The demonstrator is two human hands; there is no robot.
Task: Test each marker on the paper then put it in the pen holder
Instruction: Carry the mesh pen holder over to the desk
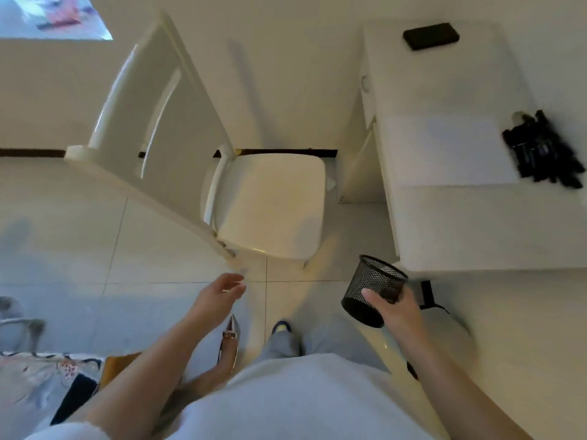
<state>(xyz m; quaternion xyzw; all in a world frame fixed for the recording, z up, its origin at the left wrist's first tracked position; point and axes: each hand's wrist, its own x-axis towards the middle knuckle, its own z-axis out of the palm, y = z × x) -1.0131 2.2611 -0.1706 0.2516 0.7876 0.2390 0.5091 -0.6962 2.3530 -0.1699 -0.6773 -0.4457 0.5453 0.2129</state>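
head | right hand [398,308] grip curled round pen holder [373,290] | left hand [219,295] relaxed, empty

The left hand [222,292] reaches forward, fingers loosely extended and holding nothing. The right hand [394,308] curls in a grip, its arm stretched forward.

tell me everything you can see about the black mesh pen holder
The black wire-mesh pen holder is a round cup with a solid dark rim at its mouth and another band at its base. Its weave is see-through, and it looks empty. It is tilted, mouth towards the upper left, held in the air above the pale tiled floor, just short of the white desk corner. The right hand grips its side, thumb across the mesh, fingers wrapped behind. Nothing else touches it.
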